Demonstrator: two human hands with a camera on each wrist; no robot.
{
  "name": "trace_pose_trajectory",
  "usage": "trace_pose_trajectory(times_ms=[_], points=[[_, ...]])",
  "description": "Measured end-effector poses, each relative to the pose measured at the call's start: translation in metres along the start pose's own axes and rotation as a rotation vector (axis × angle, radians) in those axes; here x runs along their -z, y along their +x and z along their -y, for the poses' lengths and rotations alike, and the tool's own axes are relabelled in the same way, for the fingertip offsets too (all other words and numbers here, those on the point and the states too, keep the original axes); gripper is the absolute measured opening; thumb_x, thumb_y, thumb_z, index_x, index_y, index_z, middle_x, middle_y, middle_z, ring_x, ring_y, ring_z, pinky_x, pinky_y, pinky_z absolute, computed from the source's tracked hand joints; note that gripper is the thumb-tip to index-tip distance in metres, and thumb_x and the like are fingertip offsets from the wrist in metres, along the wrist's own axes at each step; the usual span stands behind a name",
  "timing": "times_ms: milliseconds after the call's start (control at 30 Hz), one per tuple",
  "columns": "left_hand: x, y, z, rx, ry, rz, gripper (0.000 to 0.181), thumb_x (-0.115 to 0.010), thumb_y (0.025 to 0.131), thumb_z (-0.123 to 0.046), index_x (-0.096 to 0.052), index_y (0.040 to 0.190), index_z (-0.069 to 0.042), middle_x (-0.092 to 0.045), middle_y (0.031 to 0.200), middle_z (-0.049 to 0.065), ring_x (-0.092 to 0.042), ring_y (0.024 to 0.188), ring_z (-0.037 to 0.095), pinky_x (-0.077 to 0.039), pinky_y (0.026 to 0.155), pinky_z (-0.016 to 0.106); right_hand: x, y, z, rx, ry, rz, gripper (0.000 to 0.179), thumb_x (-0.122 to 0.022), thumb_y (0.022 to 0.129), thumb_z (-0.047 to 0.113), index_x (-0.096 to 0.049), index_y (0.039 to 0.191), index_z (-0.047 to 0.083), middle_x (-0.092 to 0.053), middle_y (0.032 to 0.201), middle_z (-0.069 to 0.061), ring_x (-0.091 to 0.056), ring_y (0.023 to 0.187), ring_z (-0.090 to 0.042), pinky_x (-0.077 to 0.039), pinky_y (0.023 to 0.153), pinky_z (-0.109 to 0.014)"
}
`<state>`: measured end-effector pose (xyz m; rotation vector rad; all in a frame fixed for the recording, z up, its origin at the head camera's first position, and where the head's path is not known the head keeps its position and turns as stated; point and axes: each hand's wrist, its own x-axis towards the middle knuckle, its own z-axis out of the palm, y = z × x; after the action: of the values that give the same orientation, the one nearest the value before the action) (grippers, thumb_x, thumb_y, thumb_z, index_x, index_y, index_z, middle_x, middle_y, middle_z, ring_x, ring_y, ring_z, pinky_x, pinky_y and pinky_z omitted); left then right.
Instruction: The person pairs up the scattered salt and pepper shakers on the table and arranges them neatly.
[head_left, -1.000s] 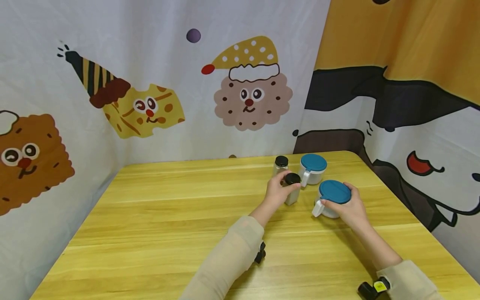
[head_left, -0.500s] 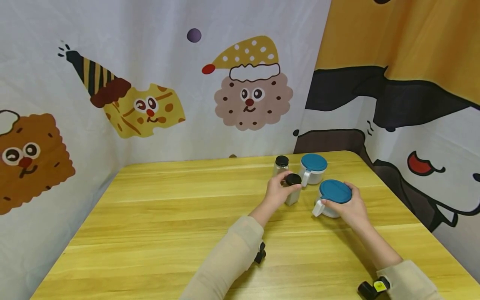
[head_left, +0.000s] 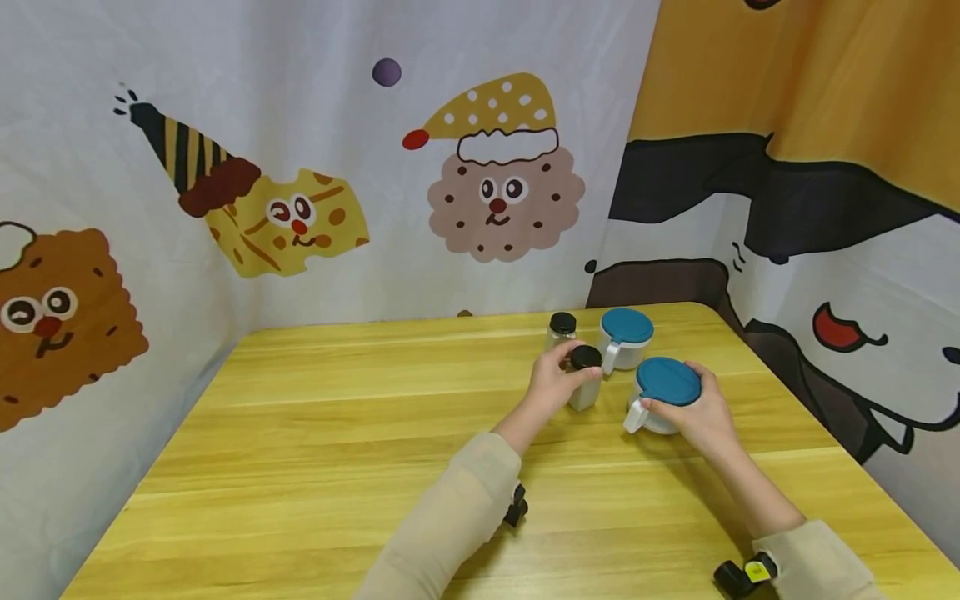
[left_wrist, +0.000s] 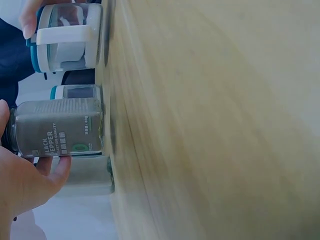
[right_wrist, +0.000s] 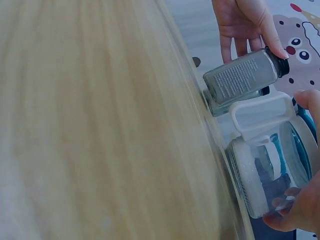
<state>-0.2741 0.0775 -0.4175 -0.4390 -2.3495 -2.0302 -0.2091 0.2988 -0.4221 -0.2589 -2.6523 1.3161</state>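
We see the table [head_left: 322, 450] run broad and wood-grained from our left hand [head_left: 553, 382] to its left edge, with more of that surface toward us. Its far edge lies just behind the rear jar [head_left: 562, 324] and the rear canister [head_left: 627, 326]; the right edge slants past our right hand [head_left: 707, 410], with some room between.

Our left grip pinches the front jar [head_left: 583, 393] around its black cap, and our right grip curls round the blue lid and side of the front canister [head_left: 670, 382]. Both pairs stand on the right half of the table, each rear piece near its front one.

The front jar holds something greyish, and its label reads black pepper. The front canister has clear walls; a white shape shows through them, though we cannot tell whether it sits inside or behind. Both canisters wear blue lids.

The front jar is upright or nearly so, cap up, long axis roughly vertical; whether its base touches the table we cannot tell. The front canister's white handle points leftward and toward us.
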Motion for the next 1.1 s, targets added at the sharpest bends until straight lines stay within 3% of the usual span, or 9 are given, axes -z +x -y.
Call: trace_pose_trajectory(times_ms=[667,1100], points=[[0.015,-0.009,-0.013,-0.030,-0.009,0.077,0.043,-0.077,0.082,-0.016,-0.064,0.123,-0.013,-0.060,0.126,0.000,-0.056,0.109,0.012,-0.047,0.088,0.026,0.007,-0.003,0.010,0.053,0.003,0.035,0.113,-0.082,0.075,0.039,-0.010,0.151,0.000,-0.022,0.145,-0.037,-0.029,0.127,-0.055,-0.030,0.097,-0.067],[0.029,-0.012,-0.015,-0.086,-0.011,0.154,0.042,-0.076,0.084,-0.016,-0.063,0.124,-0.015,-0.062,0.116,-0.002,-0.058,0.096,0.010,-0.050,0.077,0.025,0.010,-0.004,0.015,0.107,0.029,0.055,0.111,-0.083,0.074,0.035,-0.012,0.151,0.000,-0.022,0.145,-0.036,-0.029,0.127,-0.055,-0.030,0.096,-0.067]])
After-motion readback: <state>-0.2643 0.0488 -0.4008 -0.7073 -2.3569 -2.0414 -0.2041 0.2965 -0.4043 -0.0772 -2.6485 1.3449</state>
